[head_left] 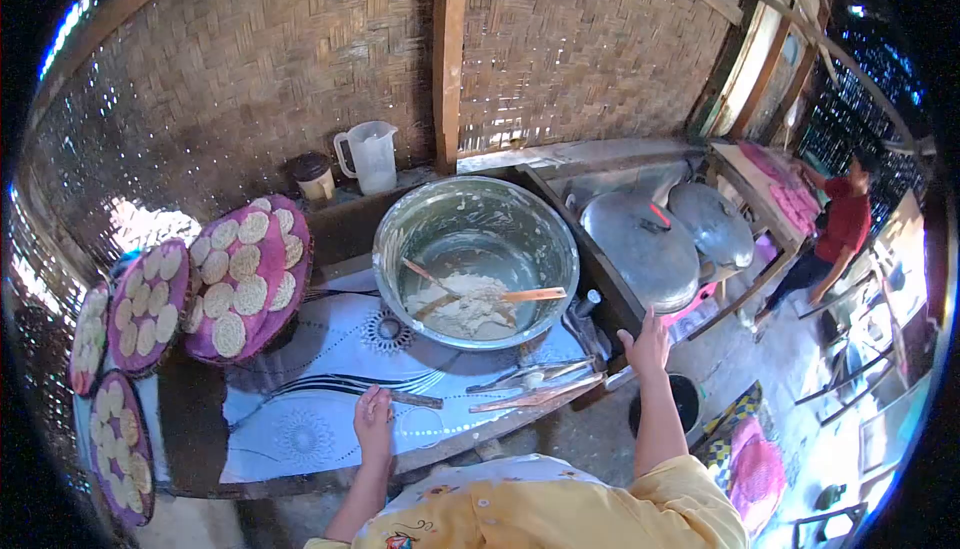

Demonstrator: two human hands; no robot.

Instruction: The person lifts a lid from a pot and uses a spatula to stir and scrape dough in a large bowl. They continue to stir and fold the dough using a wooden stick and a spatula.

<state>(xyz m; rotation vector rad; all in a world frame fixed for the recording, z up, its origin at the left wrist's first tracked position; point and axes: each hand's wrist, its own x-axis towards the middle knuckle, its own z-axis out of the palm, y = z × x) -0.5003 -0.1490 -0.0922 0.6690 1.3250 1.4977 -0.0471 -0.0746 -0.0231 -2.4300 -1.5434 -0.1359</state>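
My left hand [373, 417] is closed at the end of a short dark flat stick [415, 400], over the patterned cloth [330, 414]. Beyond it stands a large metal basin [475, 341] with whitish dough or flour [470, 301] inside. Two wooden-handled tools lean in the basin; one handle [535, 295] points right. My right hand [648, 347] is raised with its fingers apart, holding nothing, near the front edge of a lidded pot [640, 249]. Between my hands, flat sticks [540, 394] lie near the table's front edge.
Round trays [272, 289] of pale discs stand at the left. A clear pitcher [372, 157] and a dark-lidded jar [314, 176] are by the woven wall. A second lidded pot [710, 224] and a dark bucket [683, 399] are right. A person [845, 219] in red is far right.
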